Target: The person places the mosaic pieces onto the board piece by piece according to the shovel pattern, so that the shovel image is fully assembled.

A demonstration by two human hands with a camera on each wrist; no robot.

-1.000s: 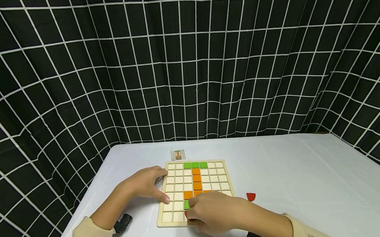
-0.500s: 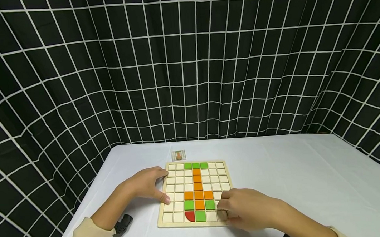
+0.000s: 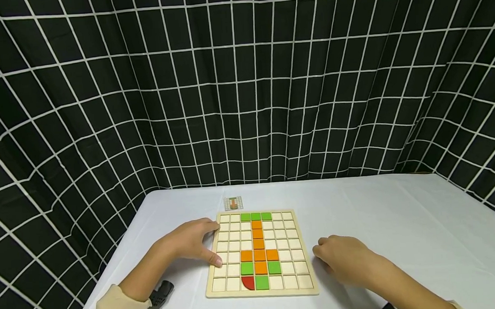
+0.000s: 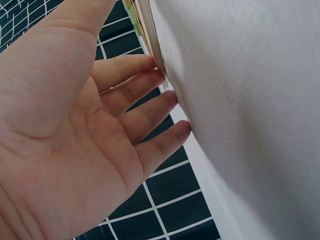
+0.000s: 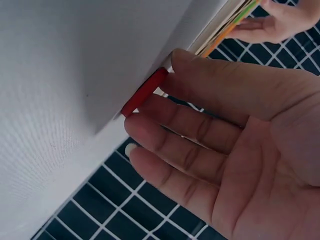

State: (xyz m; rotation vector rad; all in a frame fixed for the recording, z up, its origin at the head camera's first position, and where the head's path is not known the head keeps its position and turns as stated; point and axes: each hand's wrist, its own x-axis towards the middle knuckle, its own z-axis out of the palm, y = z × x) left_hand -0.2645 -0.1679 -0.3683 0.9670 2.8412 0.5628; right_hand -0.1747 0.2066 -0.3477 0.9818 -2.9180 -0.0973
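A square wooden board with a grid of cream tiles lies on the table. Green squares, orange squares and a red quarter-round tile sit in its cells. My left hand rests at the board's left side, thumb over the rim and fingers extended against the edge. To the right of the board, my right hand is down at the tabletop. In the right wrist view its thumb and fingertips hold a second red piece at table level; the hand hides this piece in the head view.
A small pattern card lies behind the board. White cloth covers the table. Black curtains with a white grid stand behind and at both sides. A dark wrist device shows below the left forearm.
My right hand has left the lower part of the board and moved right to the loose red piece. The red quarter-round tile in the bottom row is now uncovered. My left hand stays put.
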